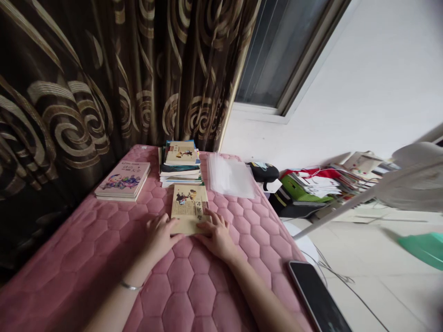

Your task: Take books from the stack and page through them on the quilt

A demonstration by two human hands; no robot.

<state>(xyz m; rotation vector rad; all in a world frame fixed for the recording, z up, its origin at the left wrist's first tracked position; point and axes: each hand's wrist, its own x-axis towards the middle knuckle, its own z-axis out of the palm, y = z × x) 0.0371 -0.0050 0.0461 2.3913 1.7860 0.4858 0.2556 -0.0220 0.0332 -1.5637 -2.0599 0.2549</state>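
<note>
A cream-coloured book point(187, 207) with small painted figures on its cover lies on the pink quilted mattress point(187, 295). My left hand point(162, 234) grips its near left corner, thumb along the near edge. On the near right side my right hand point(218, 234) holds the same book, its fingers reaching onto the cover. Just beyond is a stack of books point(180, 173), topped by a similar cream book point(180, 152). To the left sits a short pile of pink-covered books point(123, 180). Clear plastic sleeves point(230, 176) lie to the right of the stack.
A smartphone point(316, 297) rests at the mattress's right edge. Beyond that edge are a black case point(263, 171), a green item with papers point(302, 186), a white pole-stand fan point(341, 208) and cables point(332, 266) on the floor. A patterned curtain point(114, 78) hangs behind.
</note>
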